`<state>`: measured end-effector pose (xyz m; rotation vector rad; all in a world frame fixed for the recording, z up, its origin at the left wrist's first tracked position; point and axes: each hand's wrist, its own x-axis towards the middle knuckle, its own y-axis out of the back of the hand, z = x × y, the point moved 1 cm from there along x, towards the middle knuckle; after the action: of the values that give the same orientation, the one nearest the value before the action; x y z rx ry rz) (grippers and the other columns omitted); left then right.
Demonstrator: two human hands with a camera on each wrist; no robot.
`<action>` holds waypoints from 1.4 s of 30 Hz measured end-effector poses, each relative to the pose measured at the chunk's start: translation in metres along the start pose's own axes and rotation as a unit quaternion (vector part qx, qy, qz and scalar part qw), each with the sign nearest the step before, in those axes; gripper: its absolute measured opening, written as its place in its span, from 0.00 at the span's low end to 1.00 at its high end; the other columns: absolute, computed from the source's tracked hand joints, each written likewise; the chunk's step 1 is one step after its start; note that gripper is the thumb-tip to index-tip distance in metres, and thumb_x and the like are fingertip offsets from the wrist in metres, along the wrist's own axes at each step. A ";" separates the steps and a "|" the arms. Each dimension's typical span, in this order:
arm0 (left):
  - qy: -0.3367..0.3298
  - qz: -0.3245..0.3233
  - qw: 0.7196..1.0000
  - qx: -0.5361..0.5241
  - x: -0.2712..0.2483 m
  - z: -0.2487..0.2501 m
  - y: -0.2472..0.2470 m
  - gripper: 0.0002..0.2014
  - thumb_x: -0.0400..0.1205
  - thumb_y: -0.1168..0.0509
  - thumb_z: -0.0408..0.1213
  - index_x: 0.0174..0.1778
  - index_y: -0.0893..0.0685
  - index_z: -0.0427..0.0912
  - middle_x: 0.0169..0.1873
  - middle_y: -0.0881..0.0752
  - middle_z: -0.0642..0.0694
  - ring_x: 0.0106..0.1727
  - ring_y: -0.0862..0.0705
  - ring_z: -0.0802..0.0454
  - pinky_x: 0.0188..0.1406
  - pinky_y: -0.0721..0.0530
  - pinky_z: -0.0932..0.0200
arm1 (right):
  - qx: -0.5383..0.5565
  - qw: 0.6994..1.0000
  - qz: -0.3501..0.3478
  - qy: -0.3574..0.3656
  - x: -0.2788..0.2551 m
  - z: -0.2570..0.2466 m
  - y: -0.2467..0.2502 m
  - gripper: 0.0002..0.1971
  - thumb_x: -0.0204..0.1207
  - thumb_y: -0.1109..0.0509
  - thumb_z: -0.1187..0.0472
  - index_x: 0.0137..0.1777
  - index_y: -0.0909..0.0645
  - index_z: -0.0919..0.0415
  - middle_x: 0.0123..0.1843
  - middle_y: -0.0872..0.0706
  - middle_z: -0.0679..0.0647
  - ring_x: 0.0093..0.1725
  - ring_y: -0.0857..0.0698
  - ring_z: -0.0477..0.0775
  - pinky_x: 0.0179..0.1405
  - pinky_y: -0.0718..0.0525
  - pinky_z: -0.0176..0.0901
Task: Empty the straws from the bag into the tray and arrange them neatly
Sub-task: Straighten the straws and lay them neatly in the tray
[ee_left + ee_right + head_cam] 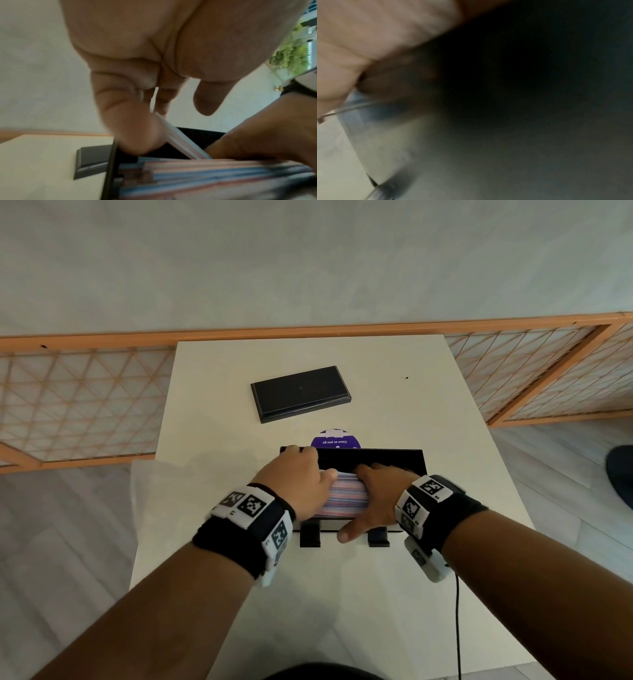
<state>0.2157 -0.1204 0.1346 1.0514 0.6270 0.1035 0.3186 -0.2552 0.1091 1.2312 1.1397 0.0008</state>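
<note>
- Straws (346, 497), striped pink, blue and white, are lying as a packed bundle inside the black tray (376, 457), running side to side between the two hands.
- Two short black feet of the tray are sticking out at its near edge, on the white table (342, 594).
- Right hand (375, 501) is resting over the right end of the straws, its thumb lying along the tray's near edge; whether its fingers are curling round the bundle I cannot tell, since the right wrist view is dark and blurred.
- Left hand (301, 477) is reaching over the tray's left end, and in the left wrist view its fingers (137, 128) are pinching a few straws (181, 140) tilted up above the bundle.
- Just beyond the tray, a purple round sticker (335, 440) is showing on the table.
- Farther beyond the tray, a flat black lid (300, 393) is lying apart from it.
- Farthest from the tray, a wooden lattice screen (85, 402) is standing behind the table.
</note>
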 end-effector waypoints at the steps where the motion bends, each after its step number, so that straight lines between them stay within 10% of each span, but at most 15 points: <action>1: 0.000 -0.002 1.000 0.027 -0.002 0.002 0.003 0.23 0.89 0.44 0.56 0.70 0.26 0.42 0.64 0.21 0.42 0.60 0.20 0.45 0.55 0.21 0.52 | -0.010 1.000 -0.005 -0.005 0.001 0.000 0.002 0.60 0.37 0.26 0.18 0.72 0.32 0.44 0.60 0.20 0.47 0.58 0.18 0.54 0.61 0.17 0.54; 6: -0.050 -0.010 0.994 0.100 -0.016 0.021 0.022 0.31 0.75 0.30 0.60 0.69 0.27 0.48 0.63 0.24 0.47 0.66 0.26 0.45 0.63 0.19 0.45 | -0.058 0.998 -0.028 0.000 0.000 -0.004 0.010 0.58 0.41 0.23 0.21 0.71 0.30 0.50 0.58 0.19 0.50 0.56 0.18 0.55 0.58 0.16 0.51; 11: 0.006 -0.158 0.986 -0.051 0.006 0.054 0.023 0.21 0.67 0.17 0.49 0.48 0.15 0.45 0.42 0.13 0.49 0.43 0.15 0.50 0.35 0.23 0.58 | -0.051 0.996 -0.061 0.043 0.006 -0.006 0.011 0.64 0.36 0.23 0.22 0.77 0.30 0.50 0.68 0.18 0.48 0.67 0.19 0.57 0.68 0.21 0.53; 18: 0.040 -0.298 0.941 0.157 0.035 0.049 -0.009 0.36 0.58 0.13 0.57 0.60 0.11 0.45 0.53 0.07 0.47 0.54 0.09 0.46 0.60 0.11 0.48 | -0.016 0.998 -0.014 0.065 -0.001 0.000 0.021 0.48 0.42 0.15 0.32 0.66 0.24 0.41 0.50 0.19 0.39 0.55 0.18 0.50 0.64 0.19 0.50; 21: 0.037 -0.270 0.943 0.190 0.039 0.035 -0.023 0.49 0.49 0.13 0.58 0.67 0.20 0.47 0.54 0.09 0.46 0.52 0.10 0.43 0.57 0.10 0.44 | -0.030 0.997 -0.026 0.065 0.001 -0.002 0.022 0.51 0.43 0.15 0.32 0.70 0.27 0.42 0.53 0.21 0.39 0.58 0.18 0.52 0.66 0.20 0.50; 28: -0.003 -0.237 0.957 0.168 0.030 0.025 -0.027 0.55 0.62 0.13 0.52 0.82 0.35 0.46 0.71 0.19 0.44 0.67 0.15 0.40 0.64 0.13 0.42 | -0.032 0.994 -0.096 0.051 -0.001 -0.005 0.039 0.55 0.54 0.15 0.36 0.81 0.37 0.44 0.68 0.18 0.50 0.66 0.18 0.59 0.69 0.22 0.55; 42: -0.037 -0.189 0.974 0.120 0.022 0.024 -0.045 0.49 0.55 0.13 0.59 0.72 0.22 0.52 0.64 0.15 0.49 0.62 0.14 0.45 0.61 0.12 0.48 | -0.103 0.992 -0.027 0.066 -0.003 -0.024 -0.005 0.47 0.50 0.16 0.33 0.70 0.24 0.48 0.60 0.15 0.47 0.60 0.17 0.55 0.64 0.18 0.50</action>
<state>0.2365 -0.1541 0.0954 1.1441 0.7750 -0.3499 0.2983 -0.2414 0.1098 1.0291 1.2539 0.1570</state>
